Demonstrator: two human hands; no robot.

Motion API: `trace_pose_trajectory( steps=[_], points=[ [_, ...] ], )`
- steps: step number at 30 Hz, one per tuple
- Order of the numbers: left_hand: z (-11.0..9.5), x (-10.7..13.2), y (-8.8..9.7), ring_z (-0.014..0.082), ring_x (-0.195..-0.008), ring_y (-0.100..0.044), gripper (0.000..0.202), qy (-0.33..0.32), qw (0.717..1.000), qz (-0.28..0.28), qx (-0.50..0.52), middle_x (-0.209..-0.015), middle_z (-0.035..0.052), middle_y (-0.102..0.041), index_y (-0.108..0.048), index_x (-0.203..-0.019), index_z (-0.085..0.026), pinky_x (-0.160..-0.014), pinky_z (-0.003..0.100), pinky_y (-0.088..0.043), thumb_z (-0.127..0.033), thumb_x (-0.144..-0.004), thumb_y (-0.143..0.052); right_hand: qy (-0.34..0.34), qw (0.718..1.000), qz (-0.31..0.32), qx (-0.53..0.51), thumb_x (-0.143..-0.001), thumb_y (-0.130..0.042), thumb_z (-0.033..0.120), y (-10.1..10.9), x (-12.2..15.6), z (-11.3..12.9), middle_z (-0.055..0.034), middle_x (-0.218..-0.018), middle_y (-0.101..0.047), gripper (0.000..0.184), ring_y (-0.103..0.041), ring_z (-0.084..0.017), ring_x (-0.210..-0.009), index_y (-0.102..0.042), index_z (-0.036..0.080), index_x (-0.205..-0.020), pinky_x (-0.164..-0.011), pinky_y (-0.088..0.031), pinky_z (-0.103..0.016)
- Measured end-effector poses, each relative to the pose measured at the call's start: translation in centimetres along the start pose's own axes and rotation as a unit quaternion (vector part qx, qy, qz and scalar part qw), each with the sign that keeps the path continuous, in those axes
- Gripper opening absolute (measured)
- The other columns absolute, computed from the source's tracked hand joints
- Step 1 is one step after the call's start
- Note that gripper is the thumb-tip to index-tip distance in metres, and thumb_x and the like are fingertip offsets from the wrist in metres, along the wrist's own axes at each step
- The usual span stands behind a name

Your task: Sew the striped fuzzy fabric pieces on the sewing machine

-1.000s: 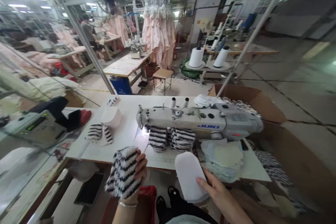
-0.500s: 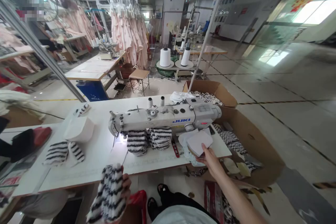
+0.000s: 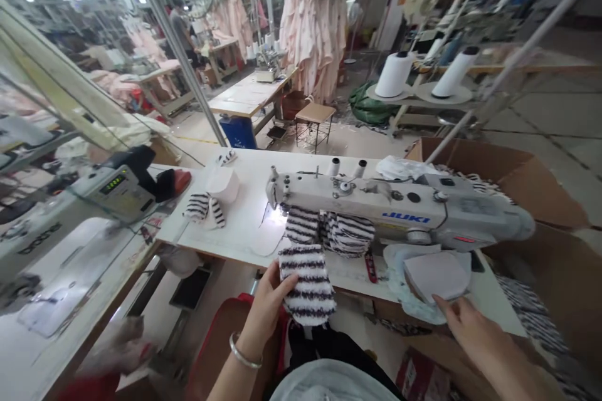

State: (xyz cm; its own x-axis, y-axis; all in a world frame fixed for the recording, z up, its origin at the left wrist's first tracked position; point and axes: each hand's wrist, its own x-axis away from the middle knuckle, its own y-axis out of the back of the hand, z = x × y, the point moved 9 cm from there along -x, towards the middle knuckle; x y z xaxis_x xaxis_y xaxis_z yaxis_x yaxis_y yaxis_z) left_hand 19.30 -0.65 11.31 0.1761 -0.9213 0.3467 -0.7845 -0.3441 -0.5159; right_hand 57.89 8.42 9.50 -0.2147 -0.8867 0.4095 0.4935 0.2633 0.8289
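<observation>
My left hand grips a fuzzy black-and-white striped fabric piece just off the front edge of the white sewing table. My right hand reaches to a stack of white fabric pieces at the table's right front, fingertips touching the stack's near edge, fingers partly stretched. A white JUKI sewing machine stands across the table, with more striped pieces piled under its arm. One white piece lies flat by the needle.
Striped and white pieces lie at the table's left. A large cardboard box with striped fabric stands to the right. Another machine with a control box is on the left. A red bin sits below. Thread cones, pink garments and a person stand behind.
My left hand has lifted the striped piece up to the table's front edge. My right hand has set the white piece on the stack. The view has swung left.
</observation>
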Motion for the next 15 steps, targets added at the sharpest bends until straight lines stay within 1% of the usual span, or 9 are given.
trace_pose_trajectory(
  steps=[1,3,5,6,8,9,11,13,15],
  points=[
    [-0.2,0.2,0.0,0.0238,-0.105,-0.059,0.04,-0.006,1.0,0.001,-0.01,-0.112,0.0095,-0.066,-0.061,-0.113,-0.017,-0.089,0.031,-0.047,-0.025,-0.077,-0.074,0.034,0.998,0.039,-0.024,-0.083,-0.054,0.046,-1.1,1.0,1.8,-0.0046,-0.062,-0.059,0.028,-0.061,-0.028,-0.07,-0.055,0.022,-0.069,-0.08,-0.045,-0.051],
    [-0.4,0.7,-0.1,0.0243,-0.104,-0.059,0.038,-0.017,1.0,0.003,-0.024,-0.111,0.0099,-0.067,-0.061,-0.113,-0.017,-0.088,0.031,-0.047,-0.026,-0.078,-0.073,0.121,0.978,0.137,-0.104,-0.079,-0.053,0.055,-3.9,3.9,6.5,-0.0064,-0.07,-0.064,0.031,-0.063,-0.03,-0.076,-0.058,0.024,-0.071,-0.082,-0.046,-0.047],
    [-0.5,1.1,-0.3,0.0243,-0.104,-0.06,0.037,-0.026,0.999,0.008,-0.033,-0.11,0.0096,-0.067,-0.061,-0.112,-0.017,-0.089,0.032,-0.046,-0.027,-0.078,-0.072,0.194,0.937,0.222,-0.189,-0.079,-0.048,0.063,-6.4,7.3,11.6,-0.006,-0.098,-0.069,0.042,-0.062,-0.029,-0.1,-0.063,0.026,-0.089,-0.091,-0.045,-0.039],
    [-0.6,1.3,-0.4,0.0243,-0.104,-0.059,0.036,-0.032,0.999,0.012,-0.037,-0.111,0.0093,-0.067,-0.061,-0.112,-0.017,-0.09,0.032,-0.046,-0.027,-0.079,-0.071,0.216,0.917,0.247,-0.228,-0.081,-0.047,0.064,-7.3,8.8,13.8,-0.0049,-0.113,-0.066,0.046,-0.057,-0.026,-0.113,-0.062,0.026,-0.103,-0.099,-0.041,-0.036],
    [-0.8,1.6,-0.8,0.0248,-0.106,-0.059,0.035,-0.042,0.998,0.021,-0.044,-0.112,0.0089,-0.066,-0.062,-0.111,-0.017,-0.092,0.033,-0.045,-0.027,-0.079,-0.071,0.24,0.879,0.289,-0.295,-0.084,-0.048,0.062,-9.0,11.2,17.3,-0.0058,-0.127,-0.06,0.054,-0.049,-0.024,-0.124,-0.055,0.025,-0.122,-0.103,-0.038,-0.035],
    [-0.9,1.8,-0.9,0.0251,-0.107,-0.058,0.034,-0.047,0.997,0.024,-0.048,-0.113,0.0087,-0.066,-0.062,-0.111,-0.017,-0.092,0.033,-0.045,-0.027,-0.079,-0.07,0.247,0.861,0.305,-0.324,-0.082,-0.05,0.063,-9.7,12.0,18.6,-0.0075,-0.127,-0.06,0.058,-0.051,-0.025,-0.122,-0.053,0.023,-0.124,-0.102,-0.041,-0.036],
    [-1.2,2.1,-1.0,0.0249,-0.108,-0.058,0.034,-0.057,0.997,0.025,-0.055,-0.113,0.008,-0.066,-0.062,-0.111,-0.018,-0.093,0.032,-0.044,-0.026,-0.079,-0.07,0.252,0.836,0.32,-0.366,-0.079,-0.057,0.061,-10.8,12.9,20.2,-0.0096,-0.123,-0.062,0.059,-0.056,-0.026,-0.115,-0.052,0.021,-0.123,-0.097,-0.045,-0.039],
    [-1.5,2.3,-1.0,0.0244,-0.109,-0.057,0.033,-0.066,0.996,0.024,-0.061,-0.115,0.0073,-0.066,-0.063,-0.11,-0.018,-0.093,0.031,-0.043,-0.025,-0.079,-0.07,0.249,0.827,0.312,-0.395,-0.078,-0.064,0.053,-11.4,13.0,20.6,-0.0091,-0.122,-0.063,0.053,-0.059,-0.025,-0.11,-0.053,0.021,-0.12,-0.096,-0.046,-0.039],
    [-1.7,2.3,-0.9,0.0243,-0.109,-0.057,0.031,-0.072,0.995,0.026,-0.064,-0.116,0.0067,-0.066,-0.063,-0.109,-0.019,-0.094,0.03,-0.042,-0.023,-0.078,-0.07,0.242,0.827,0.287,-0.419,-0.078,-0.068,0.046,-11.6,12.7,20.5,-0.0073,-0.123,-0.062,0.051,-0.058,-0.024,-0.111,-0.052,0.023,-0.12,-0.098,-0.044,-0.039]
  ],
)
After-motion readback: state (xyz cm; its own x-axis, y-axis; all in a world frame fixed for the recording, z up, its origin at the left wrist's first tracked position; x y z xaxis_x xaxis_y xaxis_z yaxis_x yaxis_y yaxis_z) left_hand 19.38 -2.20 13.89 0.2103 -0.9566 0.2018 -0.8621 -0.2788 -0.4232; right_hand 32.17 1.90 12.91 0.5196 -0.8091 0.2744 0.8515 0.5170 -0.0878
